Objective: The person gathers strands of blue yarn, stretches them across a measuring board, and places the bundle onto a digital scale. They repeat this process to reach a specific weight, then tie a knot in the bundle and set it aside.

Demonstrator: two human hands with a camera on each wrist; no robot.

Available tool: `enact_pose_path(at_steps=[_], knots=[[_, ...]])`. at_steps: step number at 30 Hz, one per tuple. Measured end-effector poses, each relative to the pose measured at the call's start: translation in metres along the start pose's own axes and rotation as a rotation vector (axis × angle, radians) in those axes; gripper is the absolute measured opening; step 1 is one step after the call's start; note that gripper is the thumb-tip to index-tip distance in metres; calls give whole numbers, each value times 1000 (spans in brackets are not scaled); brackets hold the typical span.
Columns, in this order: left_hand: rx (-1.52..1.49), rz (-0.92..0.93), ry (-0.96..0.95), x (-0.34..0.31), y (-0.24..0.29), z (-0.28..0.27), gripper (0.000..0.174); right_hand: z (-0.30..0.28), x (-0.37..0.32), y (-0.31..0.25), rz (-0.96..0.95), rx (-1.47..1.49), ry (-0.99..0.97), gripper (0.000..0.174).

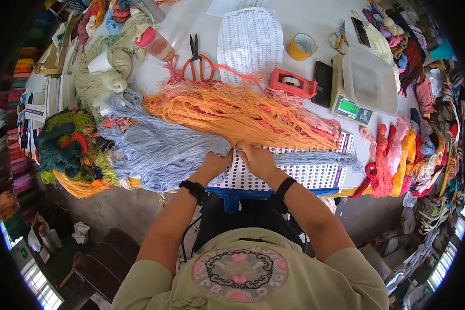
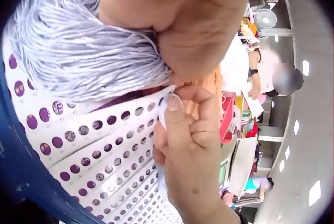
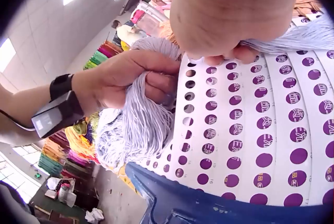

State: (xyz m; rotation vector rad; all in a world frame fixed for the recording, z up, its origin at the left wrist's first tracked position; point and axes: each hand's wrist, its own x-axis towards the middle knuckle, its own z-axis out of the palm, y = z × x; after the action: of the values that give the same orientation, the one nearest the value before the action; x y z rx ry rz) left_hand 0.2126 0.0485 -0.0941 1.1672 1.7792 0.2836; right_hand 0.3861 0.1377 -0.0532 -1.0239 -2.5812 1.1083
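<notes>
My left hand (image 1: pixel 218 164) grips a thick hank of light blue yarn (image 1: pixel 160 147) near its end; the strands spill out leftward, and the right wrist view shows fingers curled round them. Beside it, my right hand (image 1: pixel 258 161) pinches the edge of a white card (image 3: pixel 235 125) with rows of punched holes, thumb on top in the left wrist view. Several such cards lie overlapped, purple dots showing through the holes. A thinner light blue yarn bundle (image 1: pixel 315 158) runs across them to the right of my right hand. Orange yarn (image 1: pixel 232 116) lies just beyond both hands.
Red-handled scissors (image 1: pixel 196 64), a red tape dispenser (image 1: pixel 293 83), a phone (image 1: pixel 323 82) and a scale (image 1: pixel 352 109) with a plastic tray stand behind the yarn. A blue bracket (image 1: pixel 232 199) fronts the table edge. Coloured skeins (image 1: pixel 382 160) lie at right, darker yarn (image 1: pixel 64 147) at left.
</notes>
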Motion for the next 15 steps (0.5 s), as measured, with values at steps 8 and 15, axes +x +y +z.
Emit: enact_pose_path(at_steps=[8,15], knots=[[-192,-152,2,2,18,-14,38,15,4,-2,50,21,132,9],[-160,-100,-178,-4,27,-26,39,9,1,-6,127,85,38,10]])
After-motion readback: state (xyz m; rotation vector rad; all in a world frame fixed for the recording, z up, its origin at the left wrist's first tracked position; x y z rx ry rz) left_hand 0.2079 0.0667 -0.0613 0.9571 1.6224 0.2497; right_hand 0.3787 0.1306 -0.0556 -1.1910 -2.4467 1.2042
